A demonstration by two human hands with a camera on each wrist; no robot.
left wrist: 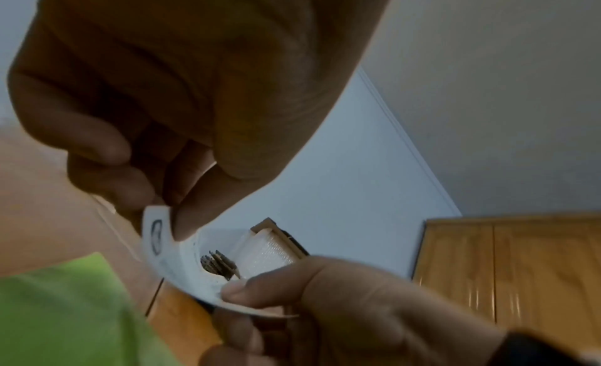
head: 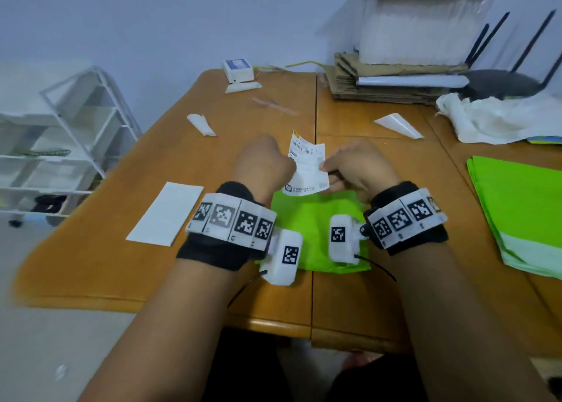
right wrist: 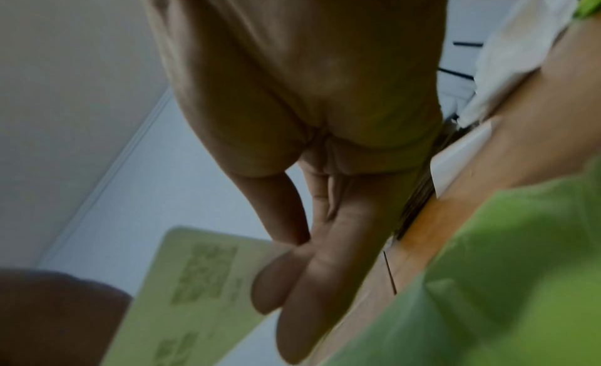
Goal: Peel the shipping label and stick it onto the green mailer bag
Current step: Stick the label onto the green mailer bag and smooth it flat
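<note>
A white printed shipping label (head: 307, 167) is held up between both hands, above the far edge of a green mailer bag (head: 313, 228) that lies flat on the wooden table (head: 91, 249). My left hand (head: 287, 170) pinches the label's left edge. In the left wrist view its thumb and fingers (left wrist: 169, 217) nip a curled corner of the label (left wrist: 182, 263). My right hand (head: 327, 170) pinches the right edge, thumb on top (left wrist: 247, 292). In the right wrist view its fingers (right wrist: 292, 281) lie behind the label (right wrist: 201, 276), with the mailer (right wrist: 488, 281) below.
A white backing sheet (head: 165, 213) lies left of the mailer. Curled paper scraps (head: 202, 124) (head: 398, 124) sit further back. A stack of green mailers (head: 523, 207) is at the right, with cardboard (head: 389, 82), a router (head: 501, 82) and white cloth (head: 498, 118) behind. A white rack (head: 60, 146) stands left.
</note>
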